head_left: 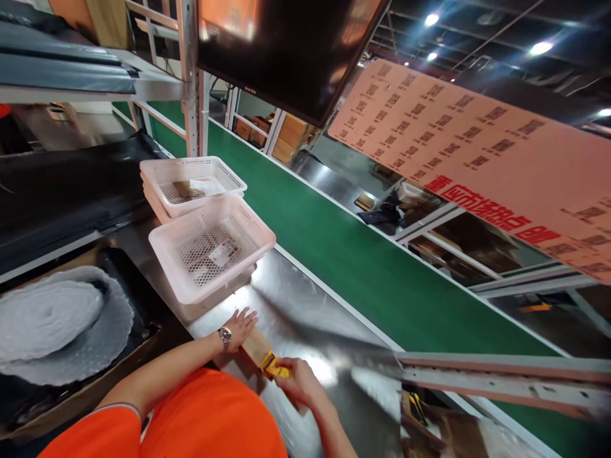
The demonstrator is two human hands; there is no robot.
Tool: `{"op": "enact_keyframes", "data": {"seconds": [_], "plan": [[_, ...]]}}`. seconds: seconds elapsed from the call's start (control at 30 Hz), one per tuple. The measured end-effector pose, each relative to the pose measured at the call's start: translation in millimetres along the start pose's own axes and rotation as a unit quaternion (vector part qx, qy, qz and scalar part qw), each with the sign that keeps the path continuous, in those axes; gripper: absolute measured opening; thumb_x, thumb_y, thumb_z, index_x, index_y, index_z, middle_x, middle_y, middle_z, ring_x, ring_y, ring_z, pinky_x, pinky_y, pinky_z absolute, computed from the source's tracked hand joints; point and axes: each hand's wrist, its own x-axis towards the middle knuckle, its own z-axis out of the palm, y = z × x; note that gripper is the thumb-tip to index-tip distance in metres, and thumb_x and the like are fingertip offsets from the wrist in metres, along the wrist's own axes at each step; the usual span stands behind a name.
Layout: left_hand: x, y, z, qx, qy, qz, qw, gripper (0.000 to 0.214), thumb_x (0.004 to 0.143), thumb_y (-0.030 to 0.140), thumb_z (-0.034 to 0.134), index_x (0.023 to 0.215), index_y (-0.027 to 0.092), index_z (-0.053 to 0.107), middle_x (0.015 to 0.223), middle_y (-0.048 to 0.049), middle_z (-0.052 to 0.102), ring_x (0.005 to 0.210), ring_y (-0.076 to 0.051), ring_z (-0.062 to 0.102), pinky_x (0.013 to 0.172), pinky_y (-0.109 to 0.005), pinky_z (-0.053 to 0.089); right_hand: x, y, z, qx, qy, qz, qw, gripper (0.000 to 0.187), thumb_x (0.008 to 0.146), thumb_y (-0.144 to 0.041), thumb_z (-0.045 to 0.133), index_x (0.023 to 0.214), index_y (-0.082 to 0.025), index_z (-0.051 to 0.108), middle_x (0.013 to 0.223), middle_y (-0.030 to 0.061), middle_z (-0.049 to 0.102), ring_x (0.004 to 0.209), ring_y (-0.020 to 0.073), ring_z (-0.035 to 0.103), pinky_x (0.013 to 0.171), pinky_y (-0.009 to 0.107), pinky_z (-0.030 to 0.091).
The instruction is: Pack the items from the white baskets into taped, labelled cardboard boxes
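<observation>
My left hand (240, 329), with a watch on its wrist, lies on the far end of a small brown cardboard box (256, 346), its fingers stretched out. My right hand (296, 380) is closed round a yellow tape dispenser (271, 366), whose head touches the near end of the box. The box rests on a shiny metal table (341, 397). Clear plastic wrap or bags lie under and beside my right hand, partly hidden by it.
White plastic baskets (165, 245) stand stacked ahead, with a labelled packet (224, 251) inside the nearer one. A green conveyor belt (344, 267) runs beyond the table. Bubble wrap (102, 324) fills a box at left. A metal rail (496, 381) crosses at right.
</observation>
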Motion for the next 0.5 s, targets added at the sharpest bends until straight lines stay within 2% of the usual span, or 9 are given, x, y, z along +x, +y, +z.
{"op": "enact_keyframes", "data": {"seconds": [0.1, 0.17, 0.23, 0.3, 0.4, 0.43, 0.5], "plan": [[0, 1, -0.8, -0.023, -0.004, -0.006, 1.000, 0.129, 0.070, 0.023, 0.090, 0.184, 0.018, 0.028, 0.193, -0.0245, 0.029, 0.177, -0.053, 0.025, 0.144, -0.068, 0.025, 3, 15, 4, -0.040, 0.055, 0.023, 0.997, 0.036, 0.072, -0.026, 0.076, 0.103, -0.026, 0.095, 0.087, 0.0043, 0.090, 0.082, 0.0281, 0.084, 0.071, 0.030, 0.055], [1, 2, -2.8, -0.051, 0.000, -0.010, 0.999, 0.128, 0.070, 0.023, 0.091, 0.183, 0.019, 0.030, 0.187, -0.0236, 0.041, 0.171, -0.050, 0.039, 0.142, -0.061, 0.036, 1, 36, 4, -0.079, 0.115, 0.043, 0.989, 0.046, 0.078, -0.030, 0.075, 0.120, -0.028, 0.093, 0.096, 0.0087, 0.093, 0.089, 0.0322, 0.088, 0.075, 0.033, 0.059], [1, 6, -4.4, -0.069, 0.010, -0.023, 0.997, 0.129, 0.070, 0.029, 0.094, 0.182, 0.018, 0.031, 0.179, -0.0252, 0.051, 0.161, -0.047, 0.053, 0.136, -0.056, 0.045, 0, 61, 4, -0.135, 0.167, 0.075, 0.974, 0.061, 0.086, -0.037, 0.071, 0.145, -0.027, 0.083, 0.102, 0.0139, 0.093, 0.094, 0.0373, 0.089, 0.078, 0.039, 0.062], [4, 13, -4.1, -0.109, 0.019, -0.065, 0.992, 0.130, 0.070, 0.045, 0.097, 0.180, 0.019, 0.035, 0.171, -0.0251, 0.057, 0.150, -0.045, 0.064, 0.128, -0.053, 0.053, 2, 86, 8, -0.176, 0.196, 0.098, 0.960, 0.076, 0.091, -0.044, 0.064, 0.163, -0.021, 0.068, 0.106, 0.0193, 0.092, 0.093, 0.0421, 0.090, 0.076, 0.046, 0.065], [9, 29, 0.2, -0.208, 0.014, -0.145, 0.967, 0.107, 0.078, 0.072, 0.086, 0.169, 0.025, 0.053, 0.155, -0.0183, 0.071, 0.132, -0.039, 0.076, 0.113, -0.049, 0.063, 5, 123, 17, -0.160, 0.228, 0.104, 0.955, 0.091, 0.092, -0.052, 0.054, 0.171, -0.007, 0.054, 0.111, 0.0281, 0.089, 0.094, 0.0481, 0.089, 0.078, 0.056, 0.068], [11, 34, 1.8, -0.219, 0.009, -0.162, 0.962, 0.095, 0.083, 0.077, 0.079, 0.162, 0.026, 0.061, 0.148, -0.0170, 0.075, 0.127, -0.039, 0.078, 0.108, -0.051, 0.064, 6, 134, 20, -0.147, 0.241, 0.113, 0.953, 0.093, 0.092, -0.055, 0.052, 0.170, -0.004, 0.054, 0.109, 0.0304, 0.088, 0.095, 0.0502, 0.089, 0.081, 0.060, 0.068], [13, 43, 3.6, -0.194, 0.015, -0.172, 0.966, 0.078, 0.092, 0.078, 0.064, 0.146, 0.023, 0.074, 0.140, -0.0197, 0.078, 0.129, -0.044, 0.076, 0.108, -0.059, 0.063, 8, 147, 24, -0.129, 0.272, 0.140, 0.943, 0.092, 0.093, -0.065, 0.049, 0.163, -0.007, 0.061, 0.105, 0.0325, 0.086, 0.098, 0.0541, 0.087, 0.085, 0.065, 0.068]]}}
